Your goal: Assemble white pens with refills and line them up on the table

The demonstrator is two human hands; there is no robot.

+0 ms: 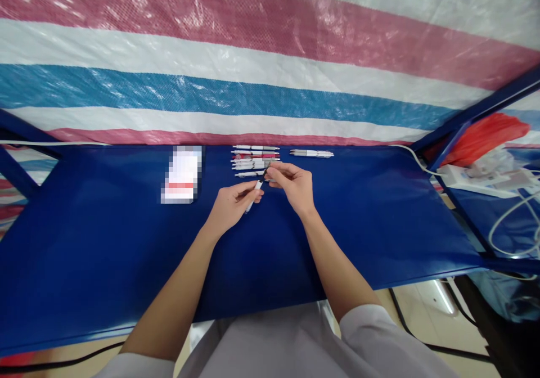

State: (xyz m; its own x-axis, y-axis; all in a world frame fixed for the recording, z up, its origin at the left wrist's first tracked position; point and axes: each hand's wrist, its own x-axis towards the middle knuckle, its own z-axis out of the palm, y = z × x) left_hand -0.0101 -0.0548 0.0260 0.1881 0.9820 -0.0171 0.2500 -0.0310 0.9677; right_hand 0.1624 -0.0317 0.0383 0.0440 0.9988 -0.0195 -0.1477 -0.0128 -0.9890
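A white pen [254, 195] slants between my hands above the blue table. My left hand [232, 205] is closed around its white barrel, with the lower end sticking out below the fingers. At the pen's dark upper end my right hand [293, 184] pinches with thumb and fingertips; the fingers partly hide that end, so I cannot tell if it is loose from the barrel. Just beyond my hands several white pens [248, 164] lie in a stack of rows, a red one [253, 156] among them. To their right lie a few more pens [311, 153] close together.
A blurred-out white and red item [181, 175] lies left of the pens. The blue table [105, 243] meets a striped plastic sheet [253, 102] at the back. A white power strip [481, 181], cables and a red plastic bag [485, 139] are at the right.
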